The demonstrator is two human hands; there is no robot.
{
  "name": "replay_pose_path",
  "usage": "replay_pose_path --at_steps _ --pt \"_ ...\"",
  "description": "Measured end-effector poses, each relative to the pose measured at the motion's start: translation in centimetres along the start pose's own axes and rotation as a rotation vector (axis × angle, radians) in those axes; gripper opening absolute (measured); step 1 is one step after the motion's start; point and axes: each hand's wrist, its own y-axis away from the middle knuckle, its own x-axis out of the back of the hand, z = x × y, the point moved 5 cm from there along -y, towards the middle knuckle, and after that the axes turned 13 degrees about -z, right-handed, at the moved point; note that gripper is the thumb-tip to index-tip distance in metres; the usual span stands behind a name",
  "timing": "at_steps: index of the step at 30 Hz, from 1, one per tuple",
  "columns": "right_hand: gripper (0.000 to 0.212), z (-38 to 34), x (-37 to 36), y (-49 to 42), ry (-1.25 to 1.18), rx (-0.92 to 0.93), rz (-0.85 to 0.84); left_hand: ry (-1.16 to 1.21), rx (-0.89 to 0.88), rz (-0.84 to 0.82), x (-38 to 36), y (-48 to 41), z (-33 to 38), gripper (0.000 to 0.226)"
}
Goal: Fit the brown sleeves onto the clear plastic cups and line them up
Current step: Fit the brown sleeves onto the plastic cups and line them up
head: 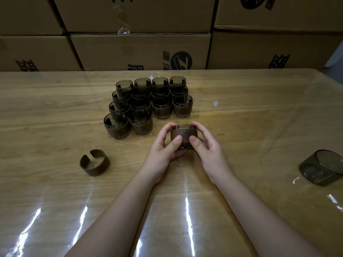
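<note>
Both hands hold one cup (184, 136) just above the table (250, 112), near its middle. The left hand (164, 145) and right hand (207, 145) each curl round the cup's sides, thumbs pressed against the brown sleeve (183, 135) already wrapped about it. The sleeve appears seated, or very nearly so; only the dark rim and base of the cup show above and below it.

Beyond the hands stands the finished group of sleeved cups (148, 104), packed in four rows, the two right-hand rows ending short of the others. The open spot at the near end of those rows, just beyond the held cup, is probably where it belongs.

Still to do, as far as can be seen: a spare sleeve (94, 162) stands alone to the left, and one bare cup (323, 167) lies on its side at the far right, well apart from it. Cardboard boxes (141, 51) are stacked behind the table.
</note>
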Motion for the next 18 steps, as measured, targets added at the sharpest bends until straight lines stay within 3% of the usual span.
replay_pose_path --at_steps 8,12,18 --pt "0.061 1.0 -0.6 -0.2 -0.04 0.002 -0.022 0.109 0.003 0.177 0.6 0.0 0.0 0.072" --pt "0.061 0.9 -0.3 -0.1 -0.02 0.004 0.046 -0.024 0.008 0.129 -0.2 -0.1 0.0 0.058" --pt "0.064 0.2 0.2 0.2 -0.017 0.038 0.162 -0.071 0.022 0.039 -0.6 -0.2 -0.4 0.062"
